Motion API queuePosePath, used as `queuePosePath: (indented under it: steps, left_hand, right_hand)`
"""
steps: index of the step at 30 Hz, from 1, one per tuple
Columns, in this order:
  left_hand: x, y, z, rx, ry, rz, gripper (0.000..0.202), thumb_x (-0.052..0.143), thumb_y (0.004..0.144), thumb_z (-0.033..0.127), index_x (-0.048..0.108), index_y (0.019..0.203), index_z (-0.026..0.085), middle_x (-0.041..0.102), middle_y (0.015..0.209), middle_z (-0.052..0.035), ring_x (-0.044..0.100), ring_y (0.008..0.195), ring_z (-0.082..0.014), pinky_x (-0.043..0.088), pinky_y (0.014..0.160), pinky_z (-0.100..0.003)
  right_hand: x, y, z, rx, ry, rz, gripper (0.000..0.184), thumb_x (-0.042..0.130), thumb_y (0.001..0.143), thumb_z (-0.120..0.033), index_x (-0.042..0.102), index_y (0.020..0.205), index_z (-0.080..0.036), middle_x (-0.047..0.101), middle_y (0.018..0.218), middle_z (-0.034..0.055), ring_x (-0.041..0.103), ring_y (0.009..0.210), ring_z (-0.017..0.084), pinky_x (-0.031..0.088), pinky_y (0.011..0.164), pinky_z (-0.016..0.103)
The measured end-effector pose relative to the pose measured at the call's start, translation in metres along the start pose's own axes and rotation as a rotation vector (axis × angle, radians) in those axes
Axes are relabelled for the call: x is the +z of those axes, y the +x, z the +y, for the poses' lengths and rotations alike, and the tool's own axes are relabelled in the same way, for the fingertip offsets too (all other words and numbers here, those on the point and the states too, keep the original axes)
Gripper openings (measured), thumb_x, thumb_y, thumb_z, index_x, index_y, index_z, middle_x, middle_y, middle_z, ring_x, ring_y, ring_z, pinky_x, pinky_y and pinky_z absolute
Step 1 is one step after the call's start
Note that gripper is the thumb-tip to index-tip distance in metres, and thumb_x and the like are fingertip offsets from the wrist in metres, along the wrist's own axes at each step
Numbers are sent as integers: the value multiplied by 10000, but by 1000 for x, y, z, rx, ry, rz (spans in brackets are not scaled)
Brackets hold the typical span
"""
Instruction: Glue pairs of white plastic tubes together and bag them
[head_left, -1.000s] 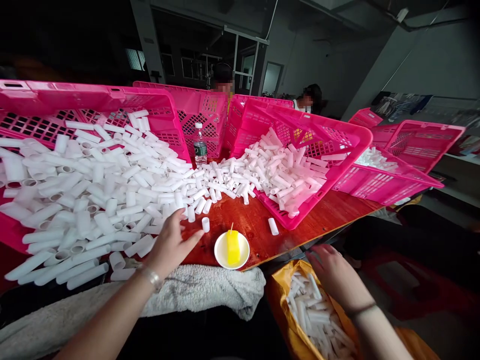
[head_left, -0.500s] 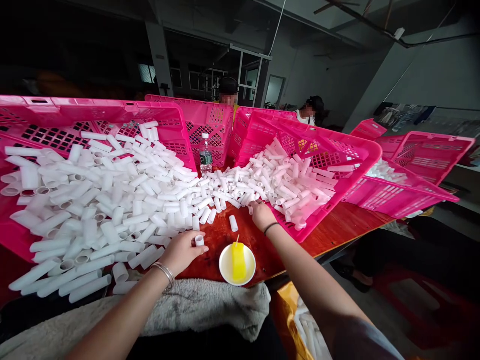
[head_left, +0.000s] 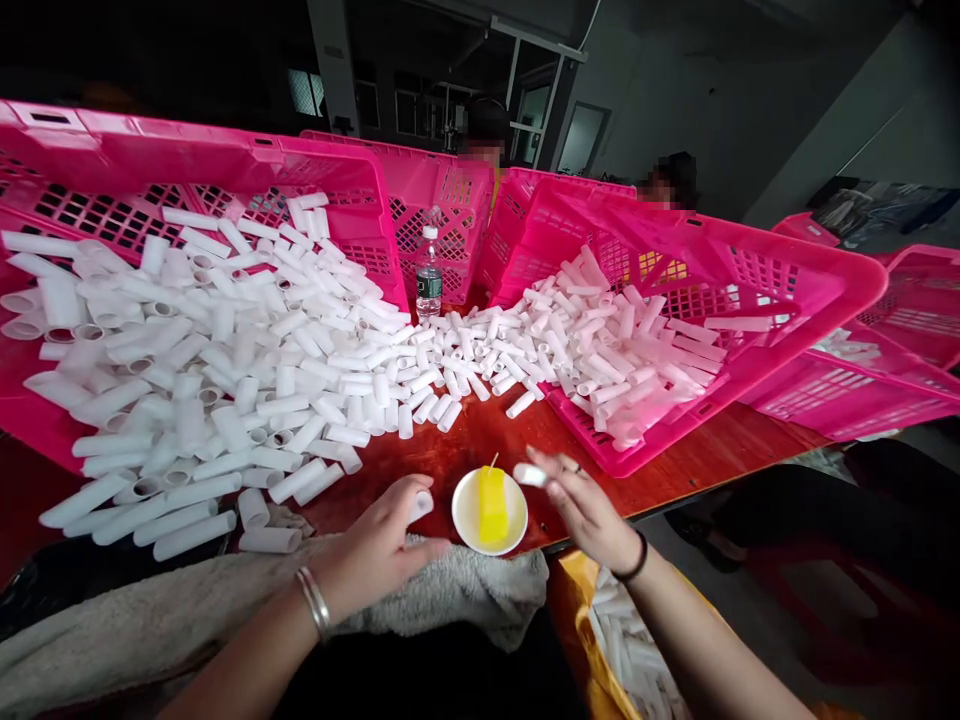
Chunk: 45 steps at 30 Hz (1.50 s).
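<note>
On the far left I see the big pink plastic crate (head_left: pixel 225 165) tipped toward me, spilling its heap of white plastic tubes (head_left: pixel 217 370) across the red-brown wooden table (head_left: pixel 480 445). Next comes my left hand (head_left: pixel 379 545), fingers curled shut around a short white plastic tube (head_left: pixel 421 503), resting at the table edge above the grey fleece cloth (head_left: pixel 420 590). Just right of it sits the small white dish with a yellow sponge block (head_left: pixel 490 510). My right hand (head_left: pixel 585 505) pinches a second short white tube (head_left: pixel 529 474) between thumb and fingertips, just beside the dish rim. Further right, a second tipped pink crate (head_left: pixel 750 300) holds more tubes.

I judge the right hand's light pinch could let its tube drop into the dish or off the table edge. The dish itself sits near the edge, and a nudge could tip it.

Half a second ago the right hand was out at the far pile; now it is back by the dish with a tube.
</note>
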<state>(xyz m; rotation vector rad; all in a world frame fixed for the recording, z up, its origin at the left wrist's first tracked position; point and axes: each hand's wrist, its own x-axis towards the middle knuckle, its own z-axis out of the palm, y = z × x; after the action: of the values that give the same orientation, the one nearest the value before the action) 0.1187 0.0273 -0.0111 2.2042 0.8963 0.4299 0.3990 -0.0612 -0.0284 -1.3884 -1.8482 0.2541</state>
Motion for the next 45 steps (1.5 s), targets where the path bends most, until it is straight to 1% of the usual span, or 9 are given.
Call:
queuePosePath:
  steps: [6, 9, 14, 19, 24, 30, 35, 41, 45]
  left_hand:
    - [40, 21, 8, 117, 23, 15, 861, 884, 464, 397, 442, 1175, 197, 442, 1371, -171, 425, 1271, -348, 402, 1036, -508]
    - [44, 28, 10, 95, -9, 23, 848, 881, 484, 305, 431, 1194, 197, 517, 1291, -135, 482, 1220, -310, 404, 1037, -468]
    - [40, 27, 9, 97, -68, 34, 788, 858, 513, 287, 452, 1185, 216, 537, 1271, -104, 502, 1194, -295, 407, 1025, -448]
    - [40, 28, 8, 94, -98, 27, 782, 858, 509, 304, 464, 1179, 219, 550, 1244, -94, 506, 1177, -297, 395, 1026, -453]
    - [38, 28, 10, 62, -104, 9, 769, 860, 502, 289, 474, 1162, 208, 554, 1241, -92, 510, 1172, -293, 401, 1020, -439]
    - [39, 28, 9, 68, -132, 23, 771, 858, 488, 307, 488, 1158, 218, 559, 1238, -90, 509, 1174, -302, 394, 1023, -452]
    - [39, 28, 9, 60, -131, 19, 766, 861, 478, 313, 496, 1145, 218, 564, 1230, -87, 520, 1160, -307, 410, 1007, -450]
    - [39, 28, 8, 141, -18, 18, 797, 858, 502, 332, 430, 1162, 206, 526, 1243, -119, 479, 1189, -317, 385, 1027, -476]
    - [29, 21, 15, 219, 76, 73, 444, 630, 794, 359, 414, 1130, 165, 499, 1234, -163, 477, 1183, -299, 419, 987, -462]
  right_hand:
    - [28, -25, -10, -95, 27, 18, 412, 483, 917, -135, 504, 1308, -265, 595, 1151, 100, 578, 1065, 214, 511, 898, 364]
    - [29, -25, -8, -131, 54, 15, 322, 496, 905, -120, 601, 1175, -263, 612, 1070, 84, 595, 1013, 209, 526, 841, 351]
    - [26, -29, -10, 86, 154, -11, 341, 509, 925, -243, 534, 1265, -231, 642, 1044, 100, 628, 950, 214, 543, 822, 364]
    - [29, -34, -7, -43, 82, 39, 232, 522, 903, -178, 633, 1095, -247, 591, 1014, 89, 586, 985, 218, 529, 818, 365]
    - [28, -36, -12, 101, 182, 17, 340, 542, 909, -260, 517, 1248, -245, 615, 1028, 92, 609, 958, 214, 538, 819, 367]
    - [30, -37, -15, 10, 137, 48, 210, 540, 895, -188, 622, 1079, -247, 585, 1026, 87, 594, 973, 214, 536, 795, 358]
    - [33, -41, -21, 224, 264, 59, 271, 510, 925, -242, 532, 1194, -230, 639, 981, 85, 641, 867, 194, 564, 713, 324]
    - [35, -39, -19, -120, -6, 155, 225, 513, 870, -80, 629, 1005, -217, 584, 993, 85, 583, 949, 210, 528, 780, 369]
    - [36, -34, -26, 4, 209, 247, 141, 557, 878, -149, 593, 984, -235, 616, 992, 71, 613, 921, 199, 539, 776, 362]
